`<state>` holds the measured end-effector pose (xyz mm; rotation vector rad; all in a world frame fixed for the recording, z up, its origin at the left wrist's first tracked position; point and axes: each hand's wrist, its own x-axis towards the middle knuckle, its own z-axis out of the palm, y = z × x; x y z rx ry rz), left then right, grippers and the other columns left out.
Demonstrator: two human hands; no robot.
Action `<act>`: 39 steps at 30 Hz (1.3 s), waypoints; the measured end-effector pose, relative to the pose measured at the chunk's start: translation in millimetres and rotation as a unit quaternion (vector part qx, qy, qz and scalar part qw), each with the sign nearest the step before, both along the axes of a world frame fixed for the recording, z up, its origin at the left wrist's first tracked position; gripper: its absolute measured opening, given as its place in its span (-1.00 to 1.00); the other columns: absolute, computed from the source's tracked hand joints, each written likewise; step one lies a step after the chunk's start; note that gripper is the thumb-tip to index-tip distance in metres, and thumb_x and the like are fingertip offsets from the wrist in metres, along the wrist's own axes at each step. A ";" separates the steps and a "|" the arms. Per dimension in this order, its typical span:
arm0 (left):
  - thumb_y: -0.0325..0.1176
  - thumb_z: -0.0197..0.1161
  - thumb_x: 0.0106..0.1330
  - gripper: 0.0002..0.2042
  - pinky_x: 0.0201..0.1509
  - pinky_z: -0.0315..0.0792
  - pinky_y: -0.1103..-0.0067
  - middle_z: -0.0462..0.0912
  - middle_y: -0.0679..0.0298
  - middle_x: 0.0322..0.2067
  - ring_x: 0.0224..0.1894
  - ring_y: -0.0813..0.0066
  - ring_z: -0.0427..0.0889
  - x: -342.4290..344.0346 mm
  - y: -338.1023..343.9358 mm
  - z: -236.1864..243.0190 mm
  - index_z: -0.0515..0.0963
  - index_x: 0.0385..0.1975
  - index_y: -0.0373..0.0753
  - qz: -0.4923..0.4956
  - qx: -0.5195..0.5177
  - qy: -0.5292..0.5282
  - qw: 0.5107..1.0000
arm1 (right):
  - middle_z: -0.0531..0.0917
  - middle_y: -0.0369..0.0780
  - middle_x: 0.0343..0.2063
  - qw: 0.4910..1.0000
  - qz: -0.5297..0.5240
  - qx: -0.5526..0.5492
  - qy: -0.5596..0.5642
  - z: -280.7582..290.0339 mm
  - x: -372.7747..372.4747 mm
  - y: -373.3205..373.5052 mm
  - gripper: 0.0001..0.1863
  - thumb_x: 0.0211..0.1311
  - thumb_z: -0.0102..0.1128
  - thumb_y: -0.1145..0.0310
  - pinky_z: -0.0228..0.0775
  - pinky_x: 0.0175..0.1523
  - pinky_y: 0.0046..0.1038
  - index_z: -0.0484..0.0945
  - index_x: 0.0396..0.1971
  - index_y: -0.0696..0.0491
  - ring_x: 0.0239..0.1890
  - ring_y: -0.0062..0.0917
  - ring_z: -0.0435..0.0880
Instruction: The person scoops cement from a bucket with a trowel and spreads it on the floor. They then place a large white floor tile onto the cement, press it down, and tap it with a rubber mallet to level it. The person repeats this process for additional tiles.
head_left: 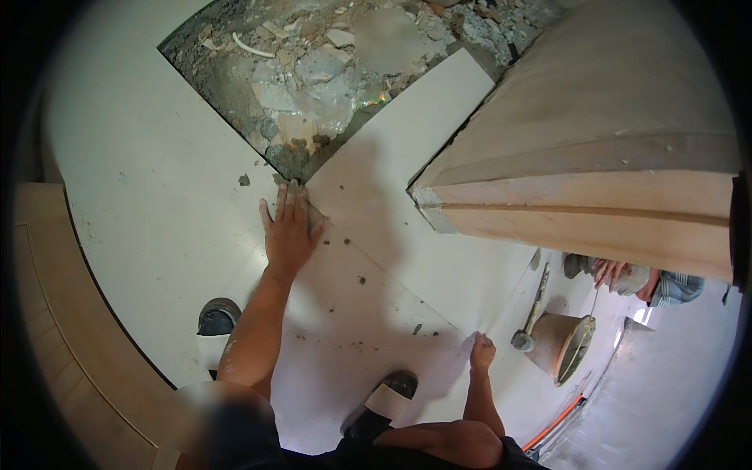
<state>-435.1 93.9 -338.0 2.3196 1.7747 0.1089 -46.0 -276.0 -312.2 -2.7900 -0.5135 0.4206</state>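
Large pale floor tiles (188, 149) spread beneath me, with scattered crumbs of grey mortar on them. My left hand (289, 235) lies flat and open, fingers spread, on the tile by the joint. Its fingertips reach the corner where the tiles meet the rough mortar bed (294, 157). Farther right and nearer to me, my right hand (482, 354) is closed in a fist at the other end of that joint. Whatever its fingers hold, if anything, is hidden. A narrower tile (407, 125) runs from the joint up beside the wall corner.
Rubble (329, 63) fills the untiled patch ahead. A wooden-trimmed wall corner (580, 188) juts in from the right. Below it are a mallet (539, 305), a bucket (552, 337) and another person's hand (607, 272). An orange bar (554, 423) lies lower right; a wooden panel (63, 313) stands left.
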 end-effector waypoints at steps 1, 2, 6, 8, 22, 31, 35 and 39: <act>0.19 -0.06 0.32 -0.28 0.42 -0.28 0.02 0.09 0.15 0.36 0.45 0.28 -0.08 -0.9 1.8 -0.6 0.14 0.33 -0.23 0.002 0.010 -0.004 1.000 | 0.62 0.16 -0.21 1.000 -0.004 0.001 0.007 -0.2 0.7 -0.5 -0.45 0.22 0.13 0.13 0.43 0.00 -0.30 0.51 -0.10 0.41 -0.13 -0.13 0.63; 0.20 -0.06 0.31 -0.27 0.41 -0.27 0.02 0.10 0.14 0.36 0.45 0.28 -0.08 -1.9 3.6 -1.1 0.16 0.32 -0.23 0.004 0.023 -0.008 1.000 | 0.62 0.16 -0.22 1.000 0.001 -0.017 0.009 -0.2 1.6 -0.8 -0.45 0.22 0.13 0.12 0.43 0.00 -0.31 0.51 -0.11 0.41 -0.13 -0.13 0.63; 0.26 0.04 0.21 -0.21 0.41 -0.28 0.01 0.08 0.15 0.36 0.45 0.27 -0.10 -6.2 11.8 -1.5 0.21 0.28 -0.26 0.008 0.020 -0.023 0.999 | 0.63 0.15 -0.27 0.999 0.008 -0.039 0.027 -1.5 6.0 -3.0 -0.45 0.22 0.13 0.11 0.44 -0.03 -0.31 0.53 -0.15 0.41 -0.16 -0.14 0.64; 0.26 0.14 0.15 -0.17 0.40 -0.30 0.01 0.07 0.14 0.36 0.45 0.24 -0.12 -7.1 16.0 -0.8 0.25 0.25 -0.30 0.009 0.021 -0.046 0.999 | 0.64 0.13 -0.30 0.999 0.011 -0.032 0.023 -3.8 8.3 -5.6 -0.46 0.22 0.13 0.11 0.45 -0.05 -0.31 0.53 -0.18 0.41 -0.20 -0.15 0.65; 0.29 0.24 0.00 -0.22 0.43 -0.35 0.01 0.18 0.17 0.32 0.45 0.18 -0.11 -14.7 37.0 2.7 0.46 0.06 -0.28 -0.011 -0.032 -0.085 0.996 | 0.62 0.05 -0.50 1.000 0.009 -0.026 0.002 3.5 1.4 6.8 -0.45 0.27 0.05 0.06 0.40 -0.24 -0.26 0.56 -0.39 0.39 -0.42 -0.24 0.59; 0.32 0.25 -0.06 -0.20 0.43 -0.33 0.03 0.16 0.09 0.32 0.44 0.15 -0.08 -15.7 38.6 0.1 0.47 -0.01 -0.31 -0.006 -0.019 -0.119 0.993 | 0.59 0.17 -0.53 0.992 -0.090 -0.082 -0.039 -10.1 4.4 18.6 -0.35 0.32 -0.05 -0.01 0.34 -0.27 -0.16 0.52 -0.55 0.41 -0.46 -0.09 0.55; 0.37 0.22 -0.08 -0.18 0.41 -0.32 -0.01 0.16 0.09 0.32 0.44 0.12 -0.07 -16.3 38.8 -5.0 0.45 -0.03 -0.31 -0.011 0.011 -0.131 0.991 | 0.59 0.22 -0.47 0.986 -0.107 -0.114 -0.057 -12.0 9.5 20.1 -0.31 0.31 -0.06 -0.06 0.34 -0.17 -0.11 0.52 -0.49 0.43 -0.34 0.02 0.58; 0.36 0.22 -0.08 -0.18 0.40 -0.31 -0.04 0.17 0.11 0.32 0.43 0.09 -0.07 -15.0 40.0 -6.2 0.45 -0.04 -0.30 -0.015 0.001 -0.105 0.994 | 0.59 0.25 -0.40 0.986 -0.114 -0.122 -0.022 -14.4 15.1 17.3 -0.27 0.29 -0.08 -0.12 0.35 -0.09 -0.11 0.53 -0.44 0.44 -0.27 0.05 0.58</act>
